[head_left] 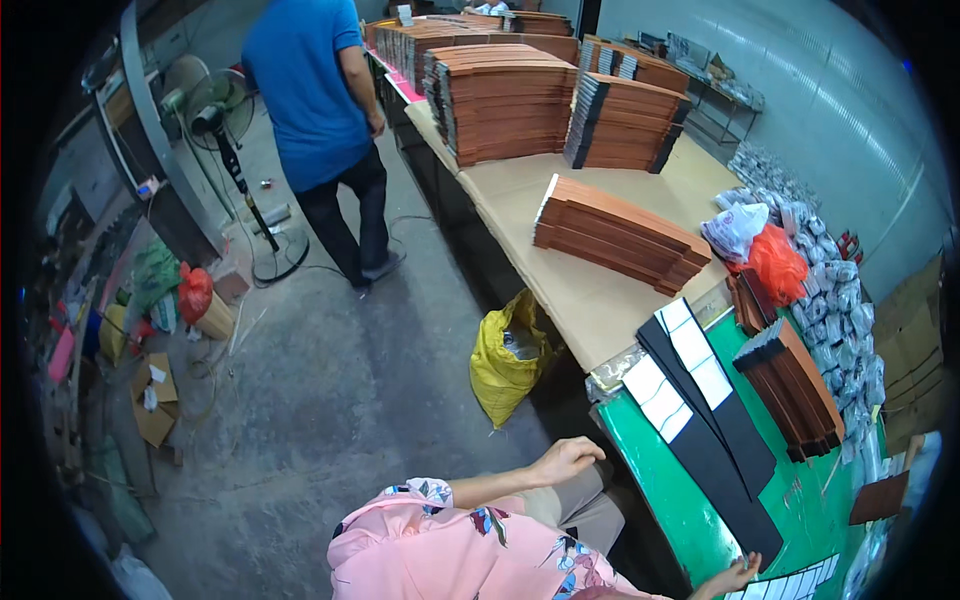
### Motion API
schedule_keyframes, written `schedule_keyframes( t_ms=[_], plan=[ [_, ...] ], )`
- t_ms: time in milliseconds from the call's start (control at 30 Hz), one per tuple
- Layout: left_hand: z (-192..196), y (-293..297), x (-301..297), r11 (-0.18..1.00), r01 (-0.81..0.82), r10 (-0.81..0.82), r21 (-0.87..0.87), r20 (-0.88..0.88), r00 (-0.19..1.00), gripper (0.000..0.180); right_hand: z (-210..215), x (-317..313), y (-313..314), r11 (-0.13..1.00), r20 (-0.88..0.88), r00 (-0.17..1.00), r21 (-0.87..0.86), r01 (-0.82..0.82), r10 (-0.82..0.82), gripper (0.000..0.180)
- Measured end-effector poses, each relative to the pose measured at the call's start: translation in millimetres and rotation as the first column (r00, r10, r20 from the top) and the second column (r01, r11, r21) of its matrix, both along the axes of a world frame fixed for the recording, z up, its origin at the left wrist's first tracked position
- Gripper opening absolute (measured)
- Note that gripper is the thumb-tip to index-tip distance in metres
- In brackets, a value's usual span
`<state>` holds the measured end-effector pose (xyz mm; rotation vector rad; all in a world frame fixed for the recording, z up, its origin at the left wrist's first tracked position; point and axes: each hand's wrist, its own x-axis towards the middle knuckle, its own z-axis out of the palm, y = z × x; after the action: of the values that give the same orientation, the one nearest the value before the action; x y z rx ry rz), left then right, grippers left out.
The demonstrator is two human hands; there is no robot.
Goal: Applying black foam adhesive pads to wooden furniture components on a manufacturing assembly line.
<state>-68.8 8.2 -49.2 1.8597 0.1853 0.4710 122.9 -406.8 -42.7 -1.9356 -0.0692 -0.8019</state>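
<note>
My left hand [566,460] rests on my thigh with loosely curled fingers and holds nothing. My right hand [736,576] lies on the green table top [672,492], fingers apart, at the near end of two long black strips [712,452] that carry white rectangular patches [694,352]. To the right of the strips stands a leaning stack of dark brown sheets [792,386]. A row of white patches [795,584] lies by my right hand at the picture's lower edge. My pink flowered sleeve [440,545] fills the lower middle.
A person in a blue shirt [312,90] walks away down the aisle by a standing fan [216,108]. A yellow sack [508,358] leans against the long table, which holds stacks of brown boards [618,232]. An orange bag [776,264] and wrapped packets [838,300] lie at the right.
</note>
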Motion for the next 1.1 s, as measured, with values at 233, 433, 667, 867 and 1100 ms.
schedule_keyframes(
  t_ms=[233, 433, 667, 867, 1100],
  plan=[
    [-5, -8, -47, 0.999, 0.048, -0.046, -0.015, 0.098, 0.994, 0.016, -32, -24, 34, 0.980, -0.273, 0.962, 0.189, 0.056, -0.003, 0.040],
    [2, -10, -69, 0.998, 0.056, -0.056, 0.004, 0.084, 0.995, 0.016, -33, -38, 42, 0.917, -0.389, 0.904, 0.399, -0.005, 0.175, 0.041],
    [12, -12, -58, 0.992, 0.090, -0.079, -0.093, 0.119, 0.990, 0.015, -58, -29, 23, 0.861, -0.343, 0.906, 0.507, -0.043, 0.247, 0.039],
    [20, -4, -53, 0.975, 0.047, -0.032, -0.219, 0.071, 0.997, 0.016, -35, -41, 52, 0.818, -0.326, 0.877, 0.563, -0.120, 0.354, 0.034],
    [28, 4, -27, 0.983, 0.083, -0.096, -0.165, -0.070, 0.993, 0.017, -32, -54, 32, 0.704, -0.233, 0.889, 0.699, -0.128, 0.393, 0.024]
  ],
)
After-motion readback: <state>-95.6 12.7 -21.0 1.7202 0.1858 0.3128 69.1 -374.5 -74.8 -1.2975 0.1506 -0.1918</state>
